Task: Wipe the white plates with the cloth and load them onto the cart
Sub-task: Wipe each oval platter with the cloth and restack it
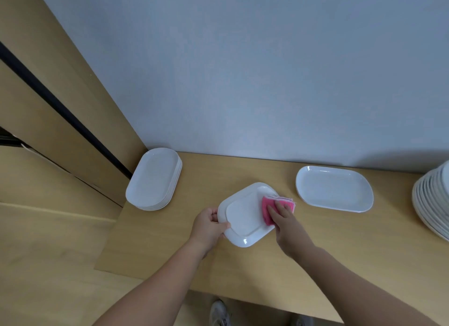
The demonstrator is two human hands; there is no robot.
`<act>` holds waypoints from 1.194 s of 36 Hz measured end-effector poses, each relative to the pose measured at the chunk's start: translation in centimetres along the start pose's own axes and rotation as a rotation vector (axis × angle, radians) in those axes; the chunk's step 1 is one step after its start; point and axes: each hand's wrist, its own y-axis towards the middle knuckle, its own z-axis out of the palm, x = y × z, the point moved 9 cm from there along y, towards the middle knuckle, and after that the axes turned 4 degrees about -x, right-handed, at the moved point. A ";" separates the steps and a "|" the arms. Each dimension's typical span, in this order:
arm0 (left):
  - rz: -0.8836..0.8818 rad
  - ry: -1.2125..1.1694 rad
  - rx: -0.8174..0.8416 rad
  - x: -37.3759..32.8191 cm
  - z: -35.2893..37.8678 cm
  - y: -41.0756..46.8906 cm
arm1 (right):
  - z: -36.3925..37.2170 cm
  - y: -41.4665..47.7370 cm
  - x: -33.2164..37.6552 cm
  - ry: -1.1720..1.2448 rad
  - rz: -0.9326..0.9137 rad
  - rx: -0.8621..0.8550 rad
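Head view, looking down at a pale wooden tabletop (315, 252) set against a grey-blue wall (243, 70).

The plate being wiped (243, 218) is white, oblong with rounded corners, and sits between the two hands near the middle of the tabletop. We see a raised rectangular ring on its upper face, so the underside appears to face up. We cannot tell whether it rests flat on the tabletop or is tipped slightly.

The left hand (209, 225) grips the plate's left rim, with the thumb on top and the fingers curled round the edge.

The right hand (284, 218) lies on a folded pink cloth (266, 203). Its fingers are fairly straight and press the cloth onto the far right end of the plate. The thumb is hidden. The cloth overhangs the plate's right rim a little.

To the left, well apart from the hands, a stack of white oblong plates (153, 180) sits in the corner by the wall and a wooden panel (60, 94).

To the right, near the right hand but not touching it, a single white plate (334, 188) lies face up.

At the far right edge a taller stack of white dishes (430, 204) is cut off by the frame.

Below the tabletop's near edge we see the toes of two light shoes (220, 313).
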 end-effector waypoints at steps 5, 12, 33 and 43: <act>-0.023 -0.027 -0.010 0.2 0.3 0.0 | 1.1 -1.1 2.9 -0.015 -0.133 0.030; -0.026 -0.044 -0.021 -0.1 0.5 -0.1 | 2.2 -2.2 5.7 -0.148 -0.258 0.032; -0.018 -0.027 0.093 -1.9 1.0 -0.5 | -5.4 0.7 0.6 -0.148 -0.190 -0.120; 0.058 -0.073 0.173 -3.6 1.4 -1.4 | -9.2 -0.2 3.0 0.000 -0.295 -0.324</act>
